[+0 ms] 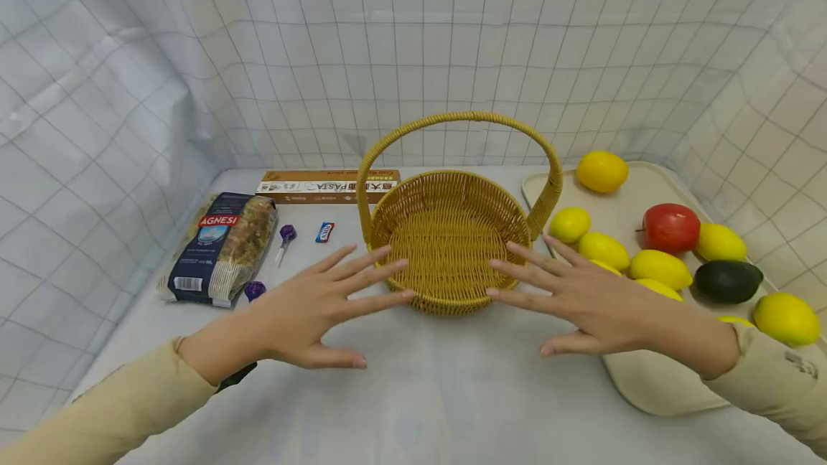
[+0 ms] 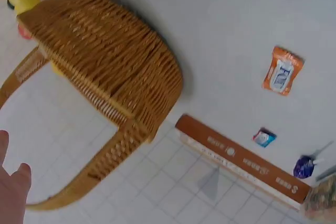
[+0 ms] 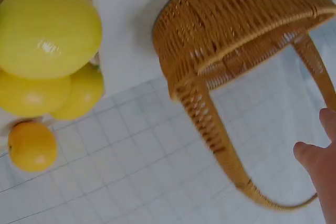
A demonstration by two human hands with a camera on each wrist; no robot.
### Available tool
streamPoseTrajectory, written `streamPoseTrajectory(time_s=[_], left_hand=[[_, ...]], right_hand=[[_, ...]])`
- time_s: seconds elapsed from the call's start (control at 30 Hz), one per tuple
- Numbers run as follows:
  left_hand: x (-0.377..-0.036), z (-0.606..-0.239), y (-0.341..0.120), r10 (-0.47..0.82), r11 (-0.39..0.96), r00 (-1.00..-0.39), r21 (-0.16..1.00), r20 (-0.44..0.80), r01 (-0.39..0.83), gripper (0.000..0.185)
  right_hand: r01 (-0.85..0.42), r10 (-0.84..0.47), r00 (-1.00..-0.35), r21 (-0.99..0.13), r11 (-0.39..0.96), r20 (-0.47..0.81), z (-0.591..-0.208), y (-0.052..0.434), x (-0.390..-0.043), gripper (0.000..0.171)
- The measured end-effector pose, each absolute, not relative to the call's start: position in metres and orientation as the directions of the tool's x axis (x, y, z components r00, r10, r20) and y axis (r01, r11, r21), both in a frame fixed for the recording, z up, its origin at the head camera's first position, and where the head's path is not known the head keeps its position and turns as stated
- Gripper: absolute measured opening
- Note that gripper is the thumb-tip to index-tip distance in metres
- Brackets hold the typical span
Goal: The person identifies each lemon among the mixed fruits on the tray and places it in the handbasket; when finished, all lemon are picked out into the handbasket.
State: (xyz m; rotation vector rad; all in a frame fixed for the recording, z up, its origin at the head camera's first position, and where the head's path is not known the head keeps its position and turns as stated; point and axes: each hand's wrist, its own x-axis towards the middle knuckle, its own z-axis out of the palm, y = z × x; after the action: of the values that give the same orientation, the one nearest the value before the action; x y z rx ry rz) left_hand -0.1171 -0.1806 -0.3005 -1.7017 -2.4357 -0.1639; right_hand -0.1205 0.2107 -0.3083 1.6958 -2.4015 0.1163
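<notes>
Both forearms, clad in beige sleeves, are extended from the lower corners of the head view toward the centre. The left hand is held palm down with its fingers straight and spread apart, their tips lying just at the near left rim of the wicker basket; nothing is gripped. The right hand is mirrored at centre right, fingers likewise straight and fanned, tips near the basket's near right rim, nothing held. Whether the fingertips actually touch the weave cannot be told.

The basket stands upright in the middle of the frame on a white tablecloth. It is round, woven of tan cane with ribbed walls, and is spanned by a wrapped arched handle.

At the right, a cream tray with rounded corners is laden with smooth, glossy lemons, a red apple and a dark avocado. At the left lie a crinkled pasta bag and a flat brown pasta box.
</notes>
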Motion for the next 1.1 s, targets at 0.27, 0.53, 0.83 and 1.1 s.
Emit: streamPoseTrajectory(time_s=[0.27, 0.53, 0.83, 1.1], left_hand=[[-0.105, -0.313, -0.206, 0.405, 0.559, -0.780, 0.546, 0.477, 0.624, 0.055], [-0.121, -0.379, -0.175, 0.281, 0.353, -0.920, 0.861, 0.274, 0.365, 0.061], [-0.132, -0.402, -0.155, 0.273, 0.255, -0.942, 0.929, 0.195, 0.267, 0.057], [-0.133, -0.409, -0.144, 0.230, 0.133, -0.947, 0.957, 0.222, 0.257, 0.059]], right_hand=[[-0.674, -0.431, -0.728, -0.439, 0.594, 0.533, -0.311, 0.288, -0.106, 0.047], [-0.311, 0.137, -0.931, -0.930, 0.196, 0.340, -0.361, 0.317, -0.087, 0.031], [-0.098, 0.035, -0.990, -0.846, 0.524, 0.136, -0.386, 0.337, -0.077, 0.031], [-0.093, 0.012, -0.992, -0.779, 0.620, 0.128, -0.392, 0.340, -0.085, 0.040]])
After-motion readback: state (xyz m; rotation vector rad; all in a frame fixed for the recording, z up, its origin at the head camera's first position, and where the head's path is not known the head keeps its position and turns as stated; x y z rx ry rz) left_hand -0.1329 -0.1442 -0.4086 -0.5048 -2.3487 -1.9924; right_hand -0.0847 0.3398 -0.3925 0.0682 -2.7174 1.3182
